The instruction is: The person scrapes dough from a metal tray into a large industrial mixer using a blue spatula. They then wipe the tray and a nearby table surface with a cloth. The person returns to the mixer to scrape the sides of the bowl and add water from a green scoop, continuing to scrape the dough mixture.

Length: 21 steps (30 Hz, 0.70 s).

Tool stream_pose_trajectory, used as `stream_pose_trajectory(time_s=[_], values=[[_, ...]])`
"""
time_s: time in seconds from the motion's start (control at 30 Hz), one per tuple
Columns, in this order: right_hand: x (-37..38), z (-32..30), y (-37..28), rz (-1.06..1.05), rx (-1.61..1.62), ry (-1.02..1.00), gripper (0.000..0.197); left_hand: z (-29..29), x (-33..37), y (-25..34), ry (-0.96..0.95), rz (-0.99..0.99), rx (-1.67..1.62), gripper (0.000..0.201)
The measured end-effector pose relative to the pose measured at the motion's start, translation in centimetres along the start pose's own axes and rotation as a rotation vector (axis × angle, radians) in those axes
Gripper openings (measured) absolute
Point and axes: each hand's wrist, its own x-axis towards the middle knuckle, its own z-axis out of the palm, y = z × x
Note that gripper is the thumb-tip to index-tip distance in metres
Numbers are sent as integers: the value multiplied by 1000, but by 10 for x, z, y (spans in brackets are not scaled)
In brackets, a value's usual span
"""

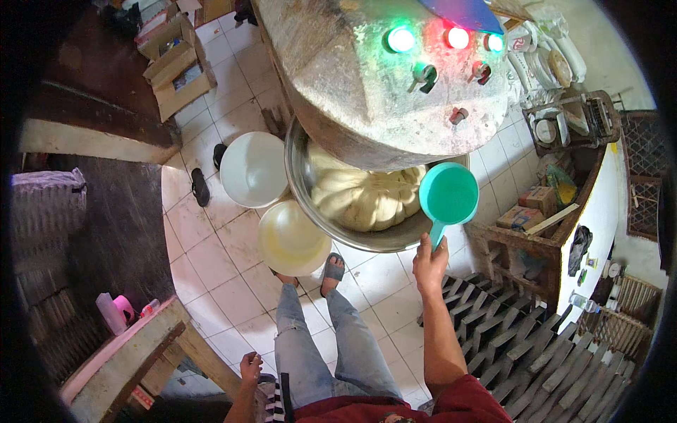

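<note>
My right hand (429, 266) is wrapped round the handle of a green plastic dipper (449, 193). The dipper's cup hangs over the right rim of a big steel mixing bowl (296, 163), and I see no contents in it that I can make out. Inside the bowl lies a large mass of pale, folded dough (363, 194). A heavy mixer head (395, 106) covers the far part of the bowl. Down at my left side, my left hand (250, 367) is closed with curled fingers; anything in them is too small to make out.
A white bucket (254, 169) and a cream bucket (295, 243) stand left of the bowl. Lit green and red lamps (457, 38) and knobs sit on the mixer. Stacked dark metal trays (522, 338) lie at the right, below a wooden shelf (518, 243). A wooden table (134, 359) is at left.
</note>
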Motion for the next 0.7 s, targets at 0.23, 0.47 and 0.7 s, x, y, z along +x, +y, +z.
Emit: stream_pose_trajectory(time_s=[0.23,0.47,0.7], values=[[-23,14,-43,200,297,-61,25,0,1,-12,-52,6,-29,45],[-55,23,-43,255,264,-138,23,-5,8,3,-33,33,-42,47],[-54,-3,-60,237,310,-11,23,-28,17,18,-37,37,-43,46]])
